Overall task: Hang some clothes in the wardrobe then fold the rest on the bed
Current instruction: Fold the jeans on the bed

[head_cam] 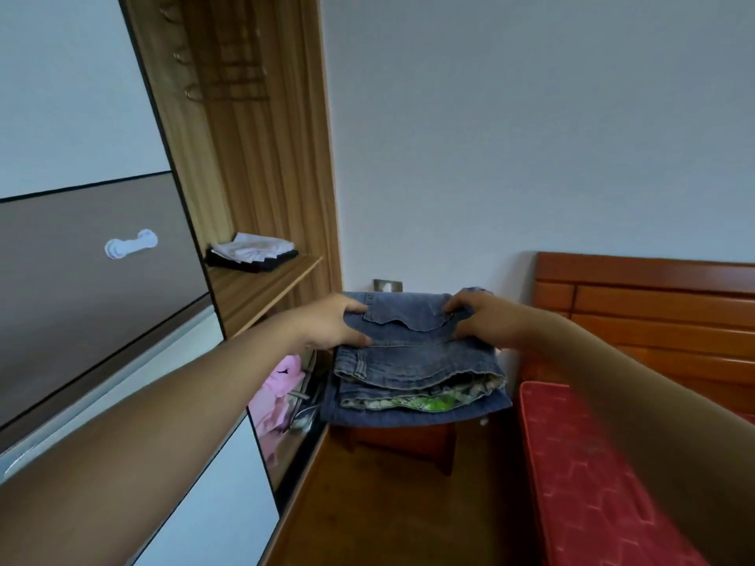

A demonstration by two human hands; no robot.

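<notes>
Wardrobe (282,189) stands open at left, red bed (592,484) at right. Between them, left hand (327,324) and right hand (486,320) each grip a side of the folded jeans stack (412,361). Held only at its far end, its green-patterned layer (429,402) could slip out nearward.

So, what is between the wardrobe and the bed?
In the head view, a low wooden stand; over it the left hand and right hand hold folded jeans.
</notes>
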